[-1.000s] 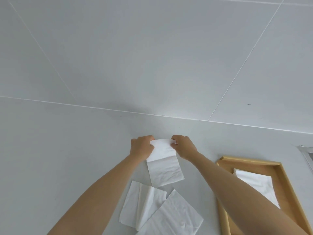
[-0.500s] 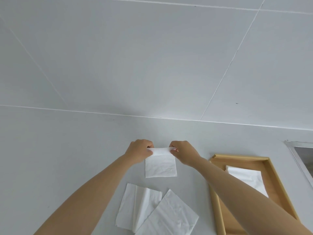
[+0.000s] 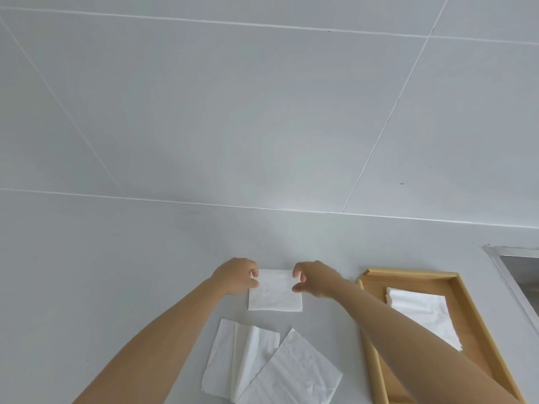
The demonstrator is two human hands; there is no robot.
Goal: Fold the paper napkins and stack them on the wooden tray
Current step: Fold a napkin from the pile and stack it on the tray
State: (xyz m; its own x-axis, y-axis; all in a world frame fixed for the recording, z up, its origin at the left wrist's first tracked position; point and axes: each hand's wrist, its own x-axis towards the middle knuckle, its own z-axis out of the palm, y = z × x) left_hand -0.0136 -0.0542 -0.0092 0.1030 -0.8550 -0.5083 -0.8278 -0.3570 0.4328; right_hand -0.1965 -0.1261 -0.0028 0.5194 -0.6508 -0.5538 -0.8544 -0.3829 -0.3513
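Folded napkin (image 3: 275, 290) flat on bench, near back edge, left of wooden tray (image 3: 408, 274). Left hand (image 3: 236, 276) and right hand (image 3: 316, 279) grips apart at its far corners. Likely to spring open if lifted carelessly.

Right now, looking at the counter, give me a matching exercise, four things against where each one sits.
Things:
1. small folded white paper napkin
2. wooden tray
3. loose white napkins
4. person's left hand

Places:
A. nearest the camera, overlapping
B. between both hands
C. far right of the counter, holding a napkin
D. at the folded napkin's left edge

Pairs: 1-B, 2-C, 3-A, 4-D
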